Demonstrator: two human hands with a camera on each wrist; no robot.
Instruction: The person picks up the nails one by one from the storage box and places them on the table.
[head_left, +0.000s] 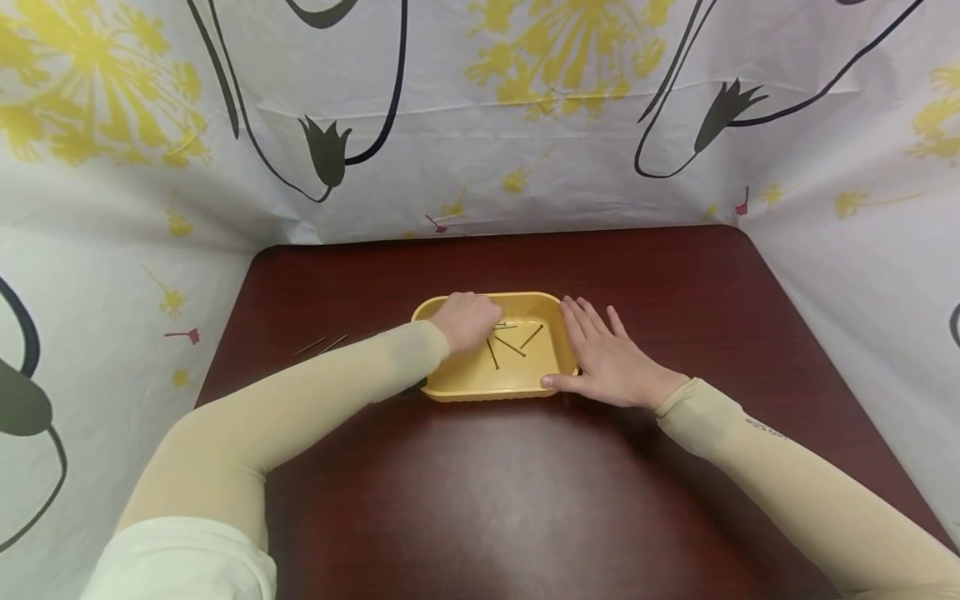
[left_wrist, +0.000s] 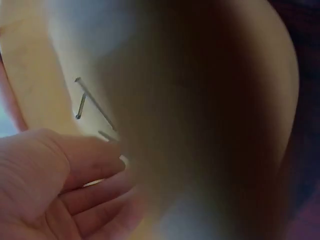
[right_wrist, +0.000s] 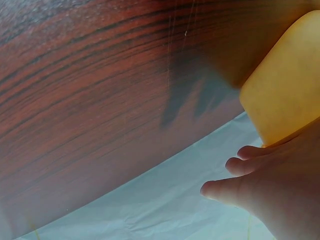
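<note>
A yellow plastic tray (head_left: 487, 392) with rounded corners holds several thin metal nails (head_left: 510, 345). My left hand (head_left: 467, 322) reaches into its left side, thumb and fingers curled together. In the left wrist view, a nail (left_wrist: 108, 136) shows right at the fingertips of this left hand (left_wrist: 60, 175), which pinches it with its end hidden; two crossing nails (left_wrist: 94, 101) lie just beyond. My right hand (head_left: 611, 358) rests against the tray's right end, fingers straight and spread, thumb at the front rim. The right wrist view shows that hand (right_wrist: 280, 185) beside the yellow wall (right_wrist: 292, 85).
Two thin nails (head_left: 321, 345) lie on the dark red-brown wooden table (head_left: 480, 500), left of the tray behind the left forearm. White sheets (head_left: 480, 175) printed with flowers hang around the table's back and sides.
</note>
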